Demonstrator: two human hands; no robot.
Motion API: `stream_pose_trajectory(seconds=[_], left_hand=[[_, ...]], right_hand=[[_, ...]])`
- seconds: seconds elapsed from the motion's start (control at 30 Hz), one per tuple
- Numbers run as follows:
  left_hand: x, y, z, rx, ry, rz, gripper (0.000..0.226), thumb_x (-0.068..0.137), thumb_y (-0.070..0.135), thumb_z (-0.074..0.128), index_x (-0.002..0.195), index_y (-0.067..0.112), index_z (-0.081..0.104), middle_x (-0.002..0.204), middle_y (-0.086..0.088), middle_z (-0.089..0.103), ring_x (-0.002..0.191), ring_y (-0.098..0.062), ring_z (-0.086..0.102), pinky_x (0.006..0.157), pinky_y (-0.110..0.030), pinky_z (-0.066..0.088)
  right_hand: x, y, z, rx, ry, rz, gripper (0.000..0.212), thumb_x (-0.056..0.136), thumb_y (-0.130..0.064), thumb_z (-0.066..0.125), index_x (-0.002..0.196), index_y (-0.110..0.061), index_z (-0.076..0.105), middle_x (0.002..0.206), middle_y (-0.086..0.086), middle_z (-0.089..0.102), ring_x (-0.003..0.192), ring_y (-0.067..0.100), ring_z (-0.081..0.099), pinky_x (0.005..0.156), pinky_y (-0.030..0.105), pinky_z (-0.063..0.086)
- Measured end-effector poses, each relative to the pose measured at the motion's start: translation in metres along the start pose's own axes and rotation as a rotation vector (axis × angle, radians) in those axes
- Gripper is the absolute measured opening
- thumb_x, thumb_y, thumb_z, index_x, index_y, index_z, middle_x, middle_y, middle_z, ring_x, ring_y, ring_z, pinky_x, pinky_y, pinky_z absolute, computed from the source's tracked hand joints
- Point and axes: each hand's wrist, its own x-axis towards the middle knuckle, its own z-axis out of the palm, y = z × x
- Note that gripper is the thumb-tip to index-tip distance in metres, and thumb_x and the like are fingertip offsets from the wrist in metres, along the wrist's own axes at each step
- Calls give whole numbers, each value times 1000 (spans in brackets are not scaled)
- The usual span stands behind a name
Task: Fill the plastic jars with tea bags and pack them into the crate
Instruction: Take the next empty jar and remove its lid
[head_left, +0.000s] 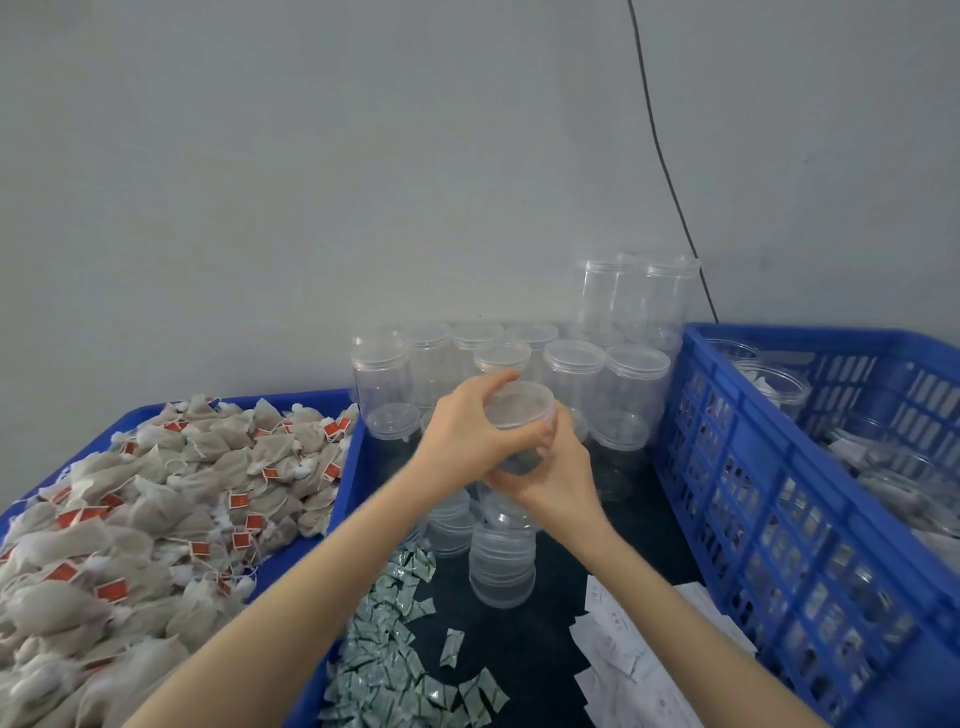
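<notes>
Jar (519, 431) gripped between hands: left hand (470, 434) on lid, right hand (558, 475) beneath.

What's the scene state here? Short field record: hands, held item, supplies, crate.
left hand: grips the lid end of the held jar
right hand: grips the lower body of the same jar
held jar: clear plastic, lid on, tilted, no tea bags seen inside
tea bags: heaped in blue tray, left
empty jars: lidded, stacked against the wall
sachets: small green-white packets, loose on the dark table
paper slips: beside the crate
blue crate: right, some jars already inside
</notes>
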Motion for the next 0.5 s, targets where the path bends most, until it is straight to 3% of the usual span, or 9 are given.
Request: stream_pose_trajectory(seconds=[0.07, 0.13, 0.23, 0.33, 0.43, 0.5], left_hand=[[-9, 6, 15, 91, 178, -30, 74, 67, 56, 72, 133, 28, 52, 130, 10, 53, 116, -6, 50, 90, -19, 36], [-13, 12, 22, 69, 190, -75, 79, 72, 52, 72, 140, 29, 41, 136, 7, 44, 120, -9, 45, 90, -20, 32], [-14, 16, 16, -60, -41, -167, 89, 78, 47, 72, 149, 30, 21, 147, -1, 25, 133, -19, 33, 98, -27, 30], [-19, 14, 2, -56, -267, -169, 85, 85, 32, 69, 150, 32, 15, 149, -6, 21, 131, -21, 31, 99, -29, 31], [-19, 12, -17, 26, -293, -68, 83, 84, 23, 71, 149, 32, 20, 140, -7, 36, 118, -11, 39, 95, -24, 31], [-14, 10, -26, 89, -320, -11, 89, 80, 27, 75, 149, 35, 19, 141, -2, 31, 120, -8, 34, 98, -21, 28]], right_hand=[[-5, 3, 11, -60, 122, -48, 76, 61, -31, 87, 122, -35, 43, 107, -20, 63, 95, -8, 63, 72, 10, 50], [-8, 9, 14, -88, 161, -72, 74, 68, -17, 86, 131, -25, 47, 112, -19, 59, 95, -6, 59, 78, 12, 46], [-10, 13, 3, -81, 111, -41, 81, 63, -22, 88, 130, -27, 44, 112, -21, 58, 100, -8, 60, 78, 11, 49], [-12, 17, -11, -45, 122, 3, 79, 58, -25, 92, 121, -33, 45, 110, -18, 64, 101, -5, 63, 77, 10, 51], [-12, 19, -26, -56, 105, 17, 77, 61, -20, 93, 115, -40, 42, 112, -22, 60, 103, -14, 58, 78, 3, 45], [-15, 20, -30, -110, 10, 10, 83, 60, -19, 94, 120, -42, 41, 116, -22, 59, 106, -14, 56, 81, 2, 43]])
